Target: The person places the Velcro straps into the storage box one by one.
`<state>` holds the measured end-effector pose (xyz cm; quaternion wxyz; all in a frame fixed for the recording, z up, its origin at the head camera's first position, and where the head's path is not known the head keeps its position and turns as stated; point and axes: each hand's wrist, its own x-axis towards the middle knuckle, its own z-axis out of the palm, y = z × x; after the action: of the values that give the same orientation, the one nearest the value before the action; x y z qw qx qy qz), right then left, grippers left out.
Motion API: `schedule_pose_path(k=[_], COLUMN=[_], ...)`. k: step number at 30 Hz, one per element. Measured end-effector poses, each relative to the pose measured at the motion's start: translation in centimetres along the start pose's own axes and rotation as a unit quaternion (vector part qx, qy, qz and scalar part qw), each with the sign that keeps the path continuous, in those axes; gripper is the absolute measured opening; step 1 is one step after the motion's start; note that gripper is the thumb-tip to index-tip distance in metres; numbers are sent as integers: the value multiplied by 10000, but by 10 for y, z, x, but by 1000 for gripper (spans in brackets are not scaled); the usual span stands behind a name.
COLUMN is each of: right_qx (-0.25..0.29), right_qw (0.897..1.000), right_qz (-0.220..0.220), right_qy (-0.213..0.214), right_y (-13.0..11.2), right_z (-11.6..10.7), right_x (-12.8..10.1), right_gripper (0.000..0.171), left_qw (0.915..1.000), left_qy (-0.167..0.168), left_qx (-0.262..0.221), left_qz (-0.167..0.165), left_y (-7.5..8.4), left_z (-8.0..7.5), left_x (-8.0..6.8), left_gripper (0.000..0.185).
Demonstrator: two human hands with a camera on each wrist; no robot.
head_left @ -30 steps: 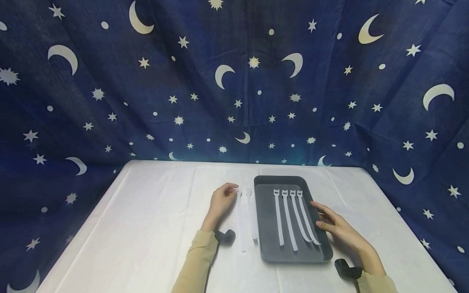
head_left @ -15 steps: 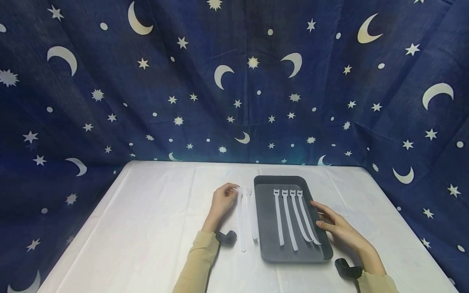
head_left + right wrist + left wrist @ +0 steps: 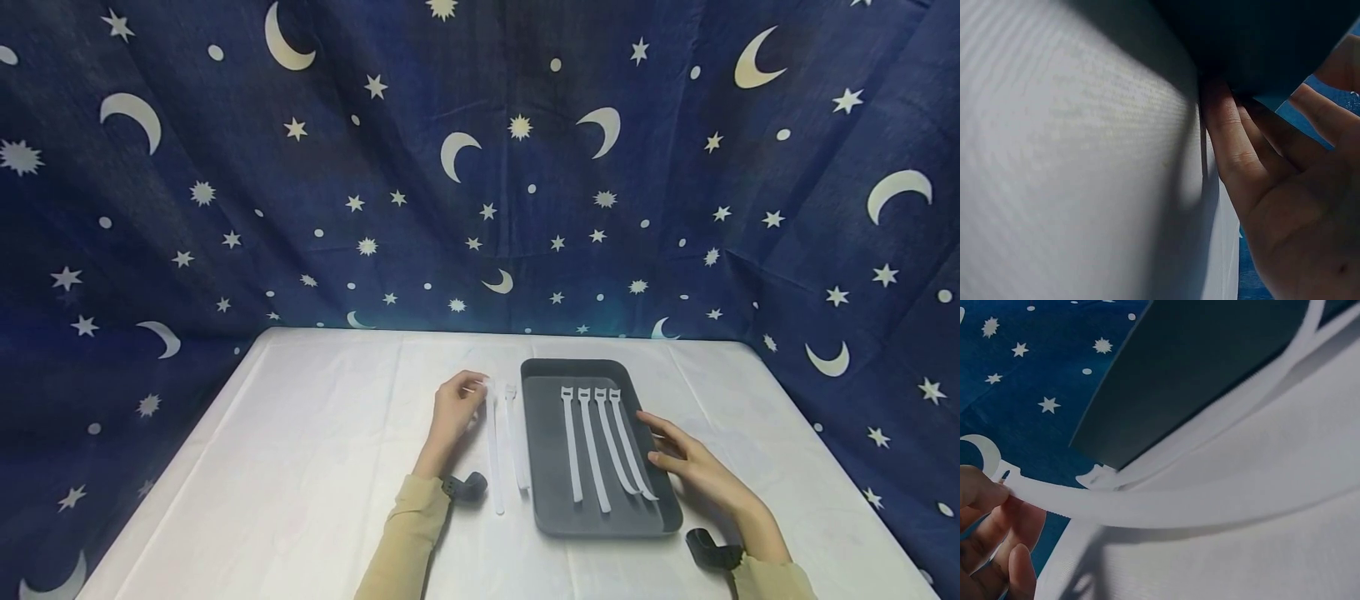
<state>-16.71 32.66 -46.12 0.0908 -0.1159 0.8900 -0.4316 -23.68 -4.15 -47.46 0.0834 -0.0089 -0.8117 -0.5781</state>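
Left hand [image 3: 455, 410]: pinches head of strip [image 3: 492, 450] on cloth [image 3: 300, 467], left of tray [image 3: 540, 467]; right hand [image 3: 686, 465], fingers straight, steadies tray's right rim. Left wrist: fingertips [image 3: 985, 494] grip thinly, strip [image 3: 1166, 503] sagging; could slip. Right wrist: fingers [image 3: 1229, 144] against tray [image 3: 1260, 44]; could nudge it.

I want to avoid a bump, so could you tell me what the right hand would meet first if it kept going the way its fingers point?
Probably nothing new: the right hand already rests against the dark tray's right rim.
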Motion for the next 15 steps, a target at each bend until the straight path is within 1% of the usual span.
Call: schedule_pose_path(k=[8,15], right_qx=[311,309], right_qw=[9995,9995], right_qz=[25,61], right_qy=[-13,6], right_y=[0,0], right_z=[1,1], right_x=[0,0], right_gripper=[64,64], left_qw=[9999,9998], left_qy=[111,120], left_qx=[-34,-124], left_qz=[113,78], left_y=[8,15], left_z=[-3,-5], left_x=[-4,-6], left_gripper=[19,19])
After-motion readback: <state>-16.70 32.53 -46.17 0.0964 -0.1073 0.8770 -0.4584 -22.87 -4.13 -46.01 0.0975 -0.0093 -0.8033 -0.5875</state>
